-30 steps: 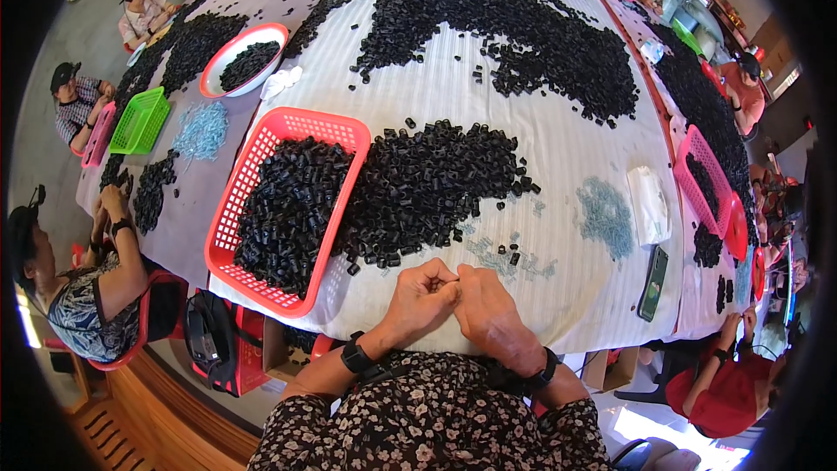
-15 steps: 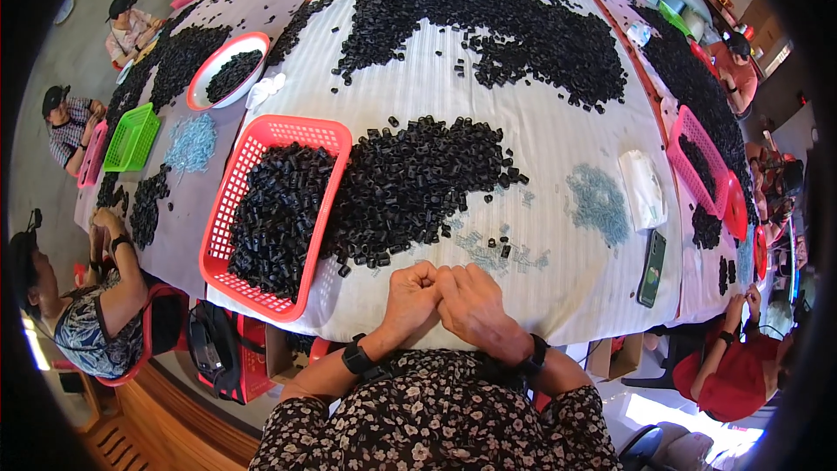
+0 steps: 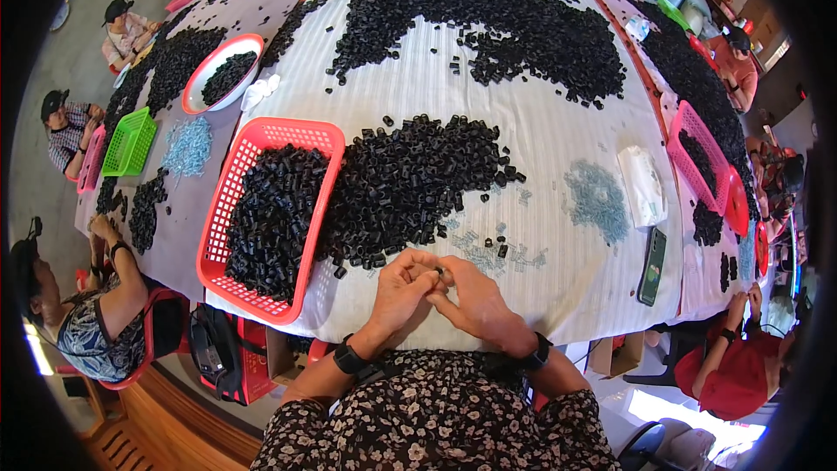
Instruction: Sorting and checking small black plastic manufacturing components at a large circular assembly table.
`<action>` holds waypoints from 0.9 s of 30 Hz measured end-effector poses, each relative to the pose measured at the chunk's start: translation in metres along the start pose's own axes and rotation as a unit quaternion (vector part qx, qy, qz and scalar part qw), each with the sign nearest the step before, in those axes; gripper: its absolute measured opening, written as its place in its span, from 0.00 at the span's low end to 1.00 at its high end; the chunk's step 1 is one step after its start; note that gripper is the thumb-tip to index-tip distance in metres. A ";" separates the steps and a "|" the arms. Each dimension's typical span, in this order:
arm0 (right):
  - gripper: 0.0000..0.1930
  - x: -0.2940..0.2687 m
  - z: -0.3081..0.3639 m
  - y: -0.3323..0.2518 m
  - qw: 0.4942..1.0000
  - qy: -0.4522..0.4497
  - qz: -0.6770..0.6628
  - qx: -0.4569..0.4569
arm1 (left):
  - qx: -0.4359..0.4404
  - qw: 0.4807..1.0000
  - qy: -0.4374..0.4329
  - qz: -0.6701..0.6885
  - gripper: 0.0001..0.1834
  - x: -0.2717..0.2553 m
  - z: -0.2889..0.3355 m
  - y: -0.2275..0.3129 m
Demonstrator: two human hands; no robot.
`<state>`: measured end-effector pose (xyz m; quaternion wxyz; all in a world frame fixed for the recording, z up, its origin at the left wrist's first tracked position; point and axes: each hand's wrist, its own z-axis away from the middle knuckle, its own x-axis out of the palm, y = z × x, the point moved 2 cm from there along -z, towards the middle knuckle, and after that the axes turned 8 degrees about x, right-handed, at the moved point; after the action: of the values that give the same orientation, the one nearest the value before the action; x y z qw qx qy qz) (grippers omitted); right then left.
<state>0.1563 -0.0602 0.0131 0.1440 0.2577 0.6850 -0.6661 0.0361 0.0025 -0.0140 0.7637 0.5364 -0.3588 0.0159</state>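
My left hand (image 3: 403, 292) and my right hand (image 3: 475, 301) meet above the near edge of the table, fingertips pinched together. Between them a small dark piece shows, much like the black plastic parts around; the fingers cover most of it. Just beyond lies a heap of small black plastic parts (image 3: 418, 179). To its left stands a red plastic basket (image 3: 210, 249) filled with the same parts. Small clear plastic pieces (image 3: 497, 251) are strewn past my right hand, with a few black parts among them. A denser patch of clear pieces (image 3: 597, 202) lies farther right.
A phone (image 3: 651, 266) and a white plastic packet (image 3: 643, 185) lie at the right. A larger spread of black parts (image 3: 488, 13) covers the far table. A red-rimmed bowl (image 3: 193, 87) and a green basket (image 3: 130, 141) stand left. Several people sit around.
My hands have tilted and parted slightly at the fingertips, so a small dark piece now shows between them. The left hand has risen a little. The whole view has shifted slightly.
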 end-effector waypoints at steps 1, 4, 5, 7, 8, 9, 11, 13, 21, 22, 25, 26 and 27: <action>0.16 -0.004 0.003 0.003 1.000 0.000 0.000 0.000 | 0.018 1.000 -0.007 -0.004 0.06 -0.004 -0.001 0.002; 0.14 -0.018 0.011 0.026 0.997 0.024 0.067 0.026 | 0.055 0.996 -0.042 -0.051 0.14 -0.020 -0.004 0.009; 0.11 -0.024 0.011 0.036 0.994 0.078 0.080 0.016 | 0.064 0.994 -0.031 -0.084 0.13 -0.022 -0.004 0.015; 0.09 -0.036 0.010 0.045 0.987 0.130 0.092 0.004 | 0.093 0.988 -0.022 -0.118 0.14 -0.029 -0.004 0.027; 0.07 -0.043 0.008 0.046 0.981 0.156 0.110 0.017 | 0.093 0.988 -0.020 -0.119 0.14 -0.032 -0.002 0.034; 0.05 -0.048 0.007 0.046 0.975 0.182 0.128 0.029 | 0.124 0.983 0.002 -0.134 0.14 -0.034 0.000 0.043; 0.05 -0.050 0.007 0.045 0.976 0.179 0.118 0.024 | 0.188 0.967 0.040 -0.169 0.14 -0.041 0.005 0.059; 0.05 -0.048 0.006 0.044 0.979 0.177 0.105 0.019 | 0.248 0.947 0.080 -0.186 0.13 -0.047 0.009 0.078; 0.07 -0.007 0.018 0.028 0.986 0.045 0.143 -0.075 | 0.353 0.804 0.253 -0.406 0.12 -0.101 0.021 0.129; 0.08 -0.004 0.018 0.028 0.984 0.042 0.159 -0.074 | 0.350 0.787 0.263 -0.435 0.12 -0.109 0.022 0.132; 0.08 0.000 0.018 0.028 0.977 0.043 0.193 -0.082 | 0.315 0.751 0.298 -0.498 0.14 -0.124 0.025 0.137; 0.08 0.001 0.018 0.029 0.977 0.043 0.194 -0.082 | 0.296 0.714 0.304 -0.558 0.16 -0.124 0.026 0.139; 0.08 0.003 0.018 0.031 0.974 0.042 0.207 -0.078 | 0.275 0.673 0.307 -0.614 0.17 -0.123 0.027 0.140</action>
<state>0.1683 -0.0777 -0.0162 0.2691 0.4097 0.6723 -0.5548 -0.1268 0.0843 0.0343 0.4861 0.7868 0.3266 -0.1948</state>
